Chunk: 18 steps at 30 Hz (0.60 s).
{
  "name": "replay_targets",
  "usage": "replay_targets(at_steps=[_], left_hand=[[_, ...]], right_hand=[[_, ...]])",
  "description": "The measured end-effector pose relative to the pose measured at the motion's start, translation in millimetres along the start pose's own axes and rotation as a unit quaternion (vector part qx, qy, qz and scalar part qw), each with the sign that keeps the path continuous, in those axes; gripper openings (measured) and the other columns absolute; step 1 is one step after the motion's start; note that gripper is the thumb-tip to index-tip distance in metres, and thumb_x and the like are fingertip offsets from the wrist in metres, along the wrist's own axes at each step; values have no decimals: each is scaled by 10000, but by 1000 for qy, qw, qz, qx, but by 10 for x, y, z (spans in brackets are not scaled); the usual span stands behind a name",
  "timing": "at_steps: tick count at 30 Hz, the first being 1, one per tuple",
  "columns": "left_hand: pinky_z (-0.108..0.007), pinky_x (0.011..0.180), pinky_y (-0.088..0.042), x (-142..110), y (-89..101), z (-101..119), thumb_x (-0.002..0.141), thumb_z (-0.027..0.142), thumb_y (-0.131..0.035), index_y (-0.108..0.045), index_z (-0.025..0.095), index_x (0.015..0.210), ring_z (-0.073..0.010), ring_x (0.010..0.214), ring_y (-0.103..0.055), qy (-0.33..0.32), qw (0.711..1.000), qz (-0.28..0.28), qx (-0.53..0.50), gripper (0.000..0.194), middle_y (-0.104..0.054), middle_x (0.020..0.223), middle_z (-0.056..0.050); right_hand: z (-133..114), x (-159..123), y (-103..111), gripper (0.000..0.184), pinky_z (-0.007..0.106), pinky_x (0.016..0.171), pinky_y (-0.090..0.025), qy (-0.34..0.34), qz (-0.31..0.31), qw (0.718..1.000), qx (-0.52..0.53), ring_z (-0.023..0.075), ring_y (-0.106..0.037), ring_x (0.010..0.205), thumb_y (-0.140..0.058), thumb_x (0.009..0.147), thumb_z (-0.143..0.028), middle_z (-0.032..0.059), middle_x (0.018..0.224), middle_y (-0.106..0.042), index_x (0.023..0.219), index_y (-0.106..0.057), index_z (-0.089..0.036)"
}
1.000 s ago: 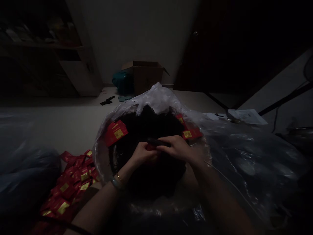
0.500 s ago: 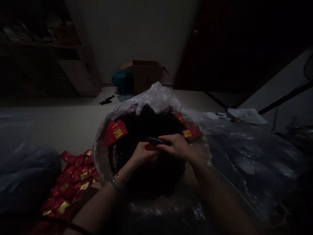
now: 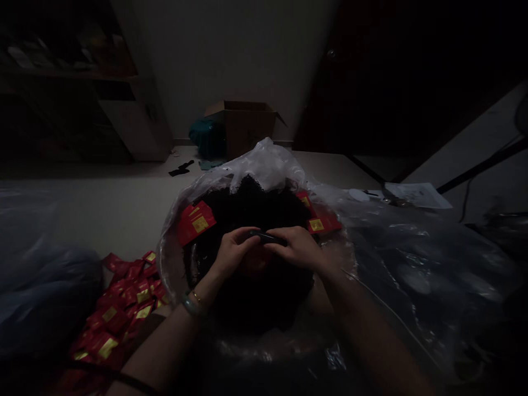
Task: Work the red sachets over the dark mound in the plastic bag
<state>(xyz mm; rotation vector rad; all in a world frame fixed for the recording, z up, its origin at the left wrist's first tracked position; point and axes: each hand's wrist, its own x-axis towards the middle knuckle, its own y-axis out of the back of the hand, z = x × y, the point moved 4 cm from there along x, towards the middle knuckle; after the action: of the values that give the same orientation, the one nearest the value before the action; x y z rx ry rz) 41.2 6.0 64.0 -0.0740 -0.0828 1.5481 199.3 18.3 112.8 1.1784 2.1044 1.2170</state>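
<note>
- Centrally, a slim, glossy black bar (image 3: 270, 238) lies roughly level between the two hands, above the middle of a heap of loose, near-black, crumbly material (image 3: 247, 206).
- The left hand (image 3: 231, 253) has its thumb and fingers closed on the bar's left end; a pale green bangle (image 3: 190, 304) and a thin gold-coloured bracelet (image 3: 197, 297) circle that wrist.
- The right hand (image 3: 299, 247) grips the bar's other end, thumb on the near side and fingers bent over the far side.
- Just below the bar shows a dim red patch, apparently a small packet (image 3: 254, 263); it is too dark to tell whether any fingers touch it.
- Around the heap runs a wide round container lined with clear, crinkled plastic sheeting (image 3: 270, 157), which bunches into a peak at the far side.
- On the heap's left edge rest flat red packets with gold squares (image 3: 196, 223); similar red-and-gold packets (image 3: 324, 224) lie at its right edge.
- Outside the container, at the left, spreads a loose pile of red and gold packets (image 3: 115, 313), next to a bulky bluish plastic bag (image 3: 45, 302).
- To the right lies more clear plastic, in a broad rumpled sheet (image 3: 412, 264).
- Farther off, by the wall, an open brown cardboard box (image 3: 249, 129) stands beside a teal plastic bundle (image 3: 207, 137).
</note>
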Motion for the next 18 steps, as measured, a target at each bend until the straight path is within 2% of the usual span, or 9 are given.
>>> replay_targets(at_steps=[6, 12, 15, 18], left_hand=[[-284, 735, -513, -4, 6, -61, 638, 373, -732, -720, 147, 876, -213, 798, -672, -10, 1000, 25, 14, 329, -741, 849, -63], [-285, 711, -519, 0, 15, -84, 620, 387, -748, -728, 141, 864, -223, 786, -676, 8, 999, 36, 9, 346, -743, 829, -67], [-292, 745, -519, 25, 15, -75, 631, 397, -742, -716, 140, 897, -227, 829, -675, 14, 1000, 17, 8, 371, -741, 867, -71], [-293, 749, -517, 44, -20, -97, 543, 333, -808, -684, 144, 970, -218, 836, -670, 33, 999, -38, 9, 484, -733, 903, -63]], right_hand=[[23, 16, -47, 228, 257, 712, -438, 4, -1, 1000, -11, 197, -664, 855, -576, 846, -337, 30, 965, -733, 1019, -698, -253], [23, 21, -64, 211, 256, 702, -436, 1, -3, 1000, -1, 193, -663, 831, -574, 849, -327, 30, 949, -734, 993, -704, -244], [25, 30, -63, 207, 254, 691, -435, 2, -1, 1000, 23, 191, -663, 807, -577, 847, -313, 34, 915, -736, 979, -707, -222], [41, 45, -51, 197, 260, 688, -440, -4, 5, 998, 56, 193, -665, 794, -571, 845, -293, 33, 884, -736, 954, -710, -207]])
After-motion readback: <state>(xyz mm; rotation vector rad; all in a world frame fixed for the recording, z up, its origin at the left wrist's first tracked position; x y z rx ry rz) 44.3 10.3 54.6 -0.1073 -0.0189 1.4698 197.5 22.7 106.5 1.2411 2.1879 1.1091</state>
